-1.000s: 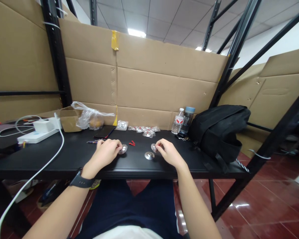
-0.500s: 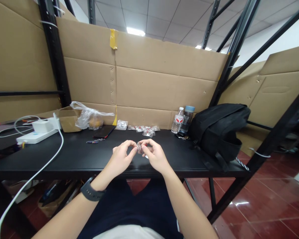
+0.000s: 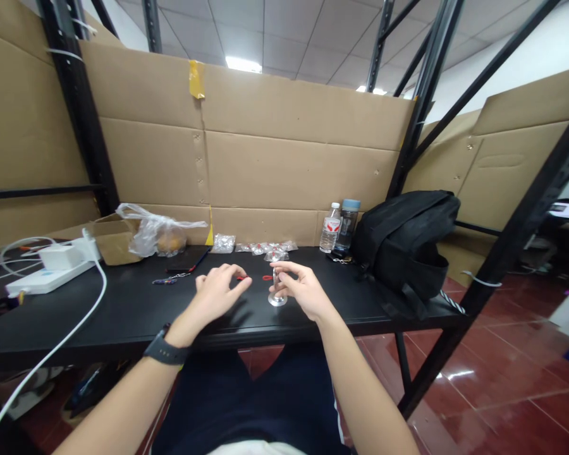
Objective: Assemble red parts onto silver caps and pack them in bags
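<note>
Pinching a small silver disc (image 3: 275,278) on edge in my right hand's (image 3: 303,292) grip | it stands upright just above the flat silver disc (image 3: 277,300) on the worktop (image 3: 123,316) | my left hand (image 3: 218,294), fingers loosely curled and holding nothing, hovers left of that disc, farther off than the right.

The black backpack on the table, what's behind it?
Behind the black backpack stand a brown cardboard wall and slanted black rack beams. The foot of the cardboard and the table's back corner are covered by the bag.
</note>
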A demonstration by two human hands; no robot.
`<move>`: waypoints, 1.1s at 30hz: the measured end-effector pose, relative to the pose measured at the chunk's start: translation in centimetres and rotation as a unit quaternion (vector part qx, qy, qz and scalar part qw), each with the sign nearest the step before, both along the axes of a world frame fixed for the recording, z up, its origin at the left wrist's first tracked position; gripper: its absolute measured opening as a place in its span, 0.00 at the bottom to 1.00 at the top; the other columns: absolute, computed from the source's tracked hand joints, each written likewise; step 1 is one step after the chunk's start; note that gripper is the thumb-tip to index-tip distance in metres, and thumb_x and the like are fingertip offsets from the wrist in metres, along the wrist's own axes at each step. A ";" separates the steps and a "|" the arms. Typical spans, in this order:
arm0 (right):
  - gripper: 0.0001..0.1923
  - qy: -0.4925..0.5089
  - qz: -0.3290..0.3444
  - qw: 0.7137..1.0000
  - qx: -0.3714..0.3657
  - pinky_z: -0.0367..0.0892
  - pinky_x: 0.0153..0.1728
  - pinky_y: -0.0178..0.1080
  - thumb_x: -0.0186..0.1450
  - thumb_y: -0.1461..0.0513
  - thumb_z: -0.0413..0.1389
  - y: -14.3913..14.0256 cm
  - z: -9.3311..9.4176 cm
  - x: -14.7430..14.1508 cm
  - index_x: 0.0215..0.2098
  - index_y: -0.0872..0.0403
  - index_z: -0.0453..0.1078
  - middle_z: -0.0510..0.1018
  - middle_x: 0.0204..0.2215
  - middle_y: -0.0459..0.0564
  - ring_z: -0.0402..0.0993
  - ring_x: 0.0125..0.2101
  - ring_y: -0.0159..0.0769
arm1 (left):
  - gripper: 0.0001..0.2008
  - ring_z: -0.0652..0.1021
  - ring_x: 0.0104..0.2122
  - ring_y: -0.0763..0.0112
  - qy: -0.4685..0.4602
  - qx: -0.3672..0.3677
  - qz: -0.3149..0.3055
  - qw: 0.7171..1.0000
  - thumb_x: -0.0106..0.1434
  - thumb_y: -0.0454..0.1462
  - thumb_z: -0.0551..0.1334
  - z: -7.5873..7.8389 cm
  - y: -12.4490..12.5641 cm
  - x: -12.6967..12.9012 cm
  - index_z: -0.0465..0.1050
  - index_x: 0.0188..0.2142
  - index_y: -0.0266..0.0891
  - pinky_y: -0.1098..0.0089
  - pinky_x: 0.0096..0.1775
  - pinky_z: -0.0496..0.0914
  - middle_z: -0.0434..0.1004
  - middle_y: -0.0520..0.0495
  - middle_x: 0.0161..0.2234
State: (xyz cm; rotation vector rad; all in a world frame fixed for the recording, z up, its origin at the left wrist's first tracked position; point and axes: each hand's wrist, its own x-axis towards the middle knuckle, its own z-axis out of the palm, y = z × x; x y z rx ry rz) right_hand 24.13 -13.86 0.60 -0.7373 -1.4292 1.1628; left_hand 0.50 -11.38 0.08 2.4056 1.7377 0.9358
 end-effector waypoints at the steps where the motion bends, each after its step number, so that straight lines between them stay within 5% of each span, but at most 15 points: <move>1: 0.18 0.011 -0.016 1.000 -0.001 0.77 0.31 0.35 0.62 0.54 0.65 0.2 0.2 0.7 0.49 0.50 0.78 0.77 0.39 0.49 0.82 0.32 0.36 | 0.20 0.74 0.53 0.49 0.043 -0.019 0.009 0.999 0.68 0.56 0.55 0.5 1.6 -0.8 0.77 0.44 0.49 0.49 0.53 0.63 0.79 0.44 0.49; 6: 0.19 0.034 -0.101 0.994 0.011 0.79 0.32 0.37 0.62 0.56 0.66 1.3 0.6 4.0 0.51 0.50 0.77 0.78 0.40 0.50 0.83 0.32 0.36 | 0.22 0.72 0.58 0.43 0.191 -0.073 0.063 0.977 0.65 0.46 0.57 2.6 10.4 -3.8 0.71 0.56 0.43 0.48 0.55 0.63 0.73 0.33 0.59; 9: 0.18 0.040 -0.146 0.988 0.012 0.80 0.34 0.39 0.62 0.58 0.65 1.9 0.4 5.0 0.51 0.50 0.77 0.79 0.41 0.51 0.83 0.31 0.36 | 0.25 0.68 0.62 0.43 0.232 -0.079 0.058 0.968 0.63 0.37 0.56 2.0 13.6 -4.3 0.69 0.59 0.38 0.45 0.59 0.59 0.67 0.31 0.64; 12: 0.17 0.049 -0.154 0.987 -0.012 0.81 0.35 0.41 0.64 0.57 0.64 2.3 0.4 5.4 0.50 0.52 0.78 0.80 0.39 0.51 0.83 0.31 0.37 | 0.21 0.70 0.60 0.44 0.240 -0.106 0.061 0.963 0.61 0.35 0.57 0.5 14.9 -4.4 0.74 0.53 0.38 0.45 0.59 0.58 0.73 0.31 0.60; 19: 0.24 0.051 -0.160 0.986 -0.017 0.81 0.38 0.42 0.58 0.53 0.70 2.1 0.6 5.1 0.50 0.54 0.77 0.80 0.39 0.51 0.82 0.30 0.36 | 0.15 0.76 0.52 0.43 0.283 -0.129 0.053 0.949 0.60 0.38 0.58 0.0 13.9 -5.3 0.78 0.44 0.40 0.45 0.55 0.58 0.81 0.32 0.48; 27: 0.32 0.013 -0.157 0.987 0.015 0.80 0.41 0.45 0.50 0.58 0.73 2.2 -0.1 4.7 0.53 0.54 0.76 0.77 0.45 0.52 0.81 0.32 0.36 | 0.11 0.78 0.39 0.53 0.298 0.045 0.014 0.953 0.64 0.35 0.56 -0.4 7.6 -6.9 0.77 0.31 0.40 0.54 0.47 0.56 0.82 0.38 0.34; 33: 0.32 -0.020 -0.165 0.986 0.021 0.79 0.41 0.45 0.50 0.59 0.72 2.1 -0.1 4.7 0.54 0.54 0.74 0.78 0.47 0.54 0.82 0.33 0.37 | 0.14 0.77 0.36 0.57 0.229 0.136 0.057 0.962 0.66 0.38 0.56 1.4 7.3 -6.9 0.78 0.29 0.42 0.55 0.45 0.54 0.82 0.41 0.29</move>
